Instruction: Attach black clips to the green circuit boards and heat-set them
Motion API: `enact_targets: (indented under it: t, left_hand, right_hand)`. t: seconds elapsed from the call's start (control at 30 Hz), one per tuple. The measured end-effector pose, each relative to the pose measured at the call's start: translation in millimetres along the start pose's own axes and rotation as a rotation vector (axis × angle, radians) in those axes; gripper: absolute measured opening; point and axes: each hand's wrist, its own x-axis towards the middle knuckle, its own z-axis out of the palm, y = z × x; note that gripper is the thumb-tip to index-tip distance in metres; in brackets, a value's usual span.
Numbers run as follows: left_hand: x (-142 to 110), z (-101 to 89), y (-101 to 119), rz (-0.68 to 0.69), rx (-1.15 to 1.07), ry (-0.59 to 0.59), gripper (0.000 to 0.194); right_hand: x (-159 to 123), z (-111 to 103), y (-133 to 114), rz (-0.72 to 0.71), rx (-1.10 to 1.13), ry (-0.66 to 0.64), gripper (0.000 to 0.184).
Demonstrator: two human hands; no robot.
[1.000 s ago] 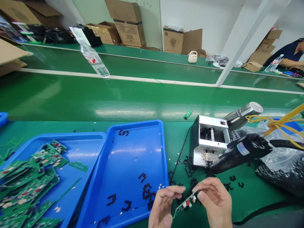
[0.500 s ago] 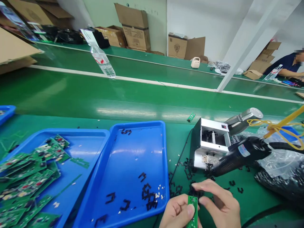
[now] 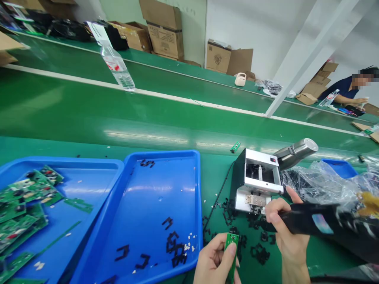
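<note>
My left hand (image 3: 215, 260) pinches a small green circuit board (image 3: 230, 250) upright near the bottom edge, just right of the middle blue tray (image 3: 154, 197). Fingers of my right hand (image 3: 286, 232) wrap around the black barrel of a hanging power tool (image 3: 322, 227), which lies level and points left toward a small white and silver machine (image 3: 256, 185). Loose black plastic clips (image 3: 254, 240) are scattered on the green bench between both hands and the machine.
A left blue tray (image 3: 74, 189) holds several green circuit boards (image 3: 20, 205). Clear bags of black parts (image 3: 319, 181) sit at right. A water bottle (image 3: 117, 65) stands on the conveyor rail. Cardboard boxes (image 3: 162, 27) line the back. Another person (image 3: 345, 90) sits far right.
My right hand left the small board and took hold of the black tool, swinging it down to level. My left hand keeps the board upright.
</note>
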Motion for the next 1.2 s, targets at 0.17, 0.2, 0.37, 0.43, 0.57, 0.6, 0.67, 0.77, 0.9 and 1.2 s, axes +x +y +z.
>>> enact_targets:
  t: [0.17,0.2,0.37,0.43,0.57,0.6,0.67,0.77,0.9,1.2]
  left_hand:
    - [22.7,18.4,2.0,0.008,-0.028,-0.102,0.049]
    - [27.3,22.7,2.3,0.019,-0.013,-0.116,0.047]
    - [42.8,40.6,-3.6,0.092,0.109,-0.062,0.041]
    - [44.7,44.5,-8.2,0.114,0.142,-0.044,0.042]
    - [43.5,49.1,-14.3,0.120,0.126,-0.006,0.045]
    - [42.9,50.2,-15.0,0.119,0.115,0.013,0.046]
    - [41.9,52.6,-16.0,0.127,0.094,0.051,0.047]
    - [41.1,55.9,-16.9,0.153,0.081,0.086,0.047]
    - [41.2,56.6,-17.7,0.158,0.080,0.092,0.046]
    - [43.0,55.8,-18.8,0.148,0.081,0.079,0.048]
  right_hand:
    - [11.8,13.0,-25.3,-0.113,0.089,-0.072,0.054]
    - [14.8,17.3,-29.9,-0.170,0.094,-0.043,0.054]
    - [27.9,37.6,-34.4,-0.329,-0.007,0.051,0.041]
    - [29.8,41.3,-29.8,-0.324,-0.084,0.056,0.035]
    - [27.0,41.0,-23.0,-0.311,-0.100,0.030,0.032]
    - [25.3,40.0,-22.5,-0.311,-0.095,0.023,0.032]
    - [21.2,37.5,-22.3,-0.319,-0.080,0.026,0.034]
    - [14.0,34.4,-22.5,-0.287,-0.054,0.016,0.037]
    - [6.7,36.8,-28.9,-0.256,-0.023,0.061,0.038]
    - [14.6,53.7,-49.8,-0.319,0.073,0.031,0.040]
